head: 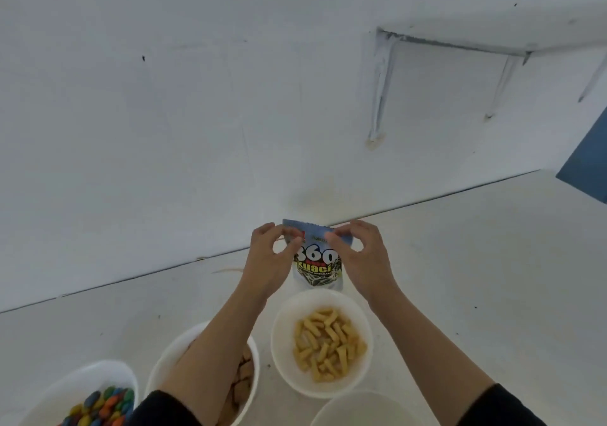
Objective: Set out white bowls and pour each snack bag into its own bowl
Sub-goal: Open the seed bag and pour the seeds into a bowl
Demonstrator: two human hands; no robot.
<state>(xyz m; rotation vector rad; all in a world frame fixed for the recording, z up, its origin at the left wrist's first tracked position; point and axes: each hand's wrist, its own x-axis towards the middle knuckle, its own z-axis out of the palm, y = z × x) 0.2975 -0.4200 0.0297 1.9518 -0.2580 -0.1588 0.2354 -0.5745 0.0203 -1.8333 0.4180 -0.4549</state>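
Observation:
A small blue and white snack bag (318, 269) printed "360 Kuaci" is held upright above the white table. My left hand (267, 261) pinches its top left corner and my right hand (359, 258) pinches its top right corner. Just below the bag stands a white bowl (282, 343) holding yellow stick snacks. Left of it, a second white bowl (164, 365) with brown biscuits is partly hidden by my left forearm. At the lower left edge sits a third white bowl (78, 379) with coloured candies. The rim of a fourth white bowl (364, 406) shows at the bottom; its inside looks bare.
A white wall (197, 113) rises right behind the table's far edge. A white shelf on brackets (381, 87) hangs on the wall at the upper right. A blue object (588, 166) sits at the right edge.

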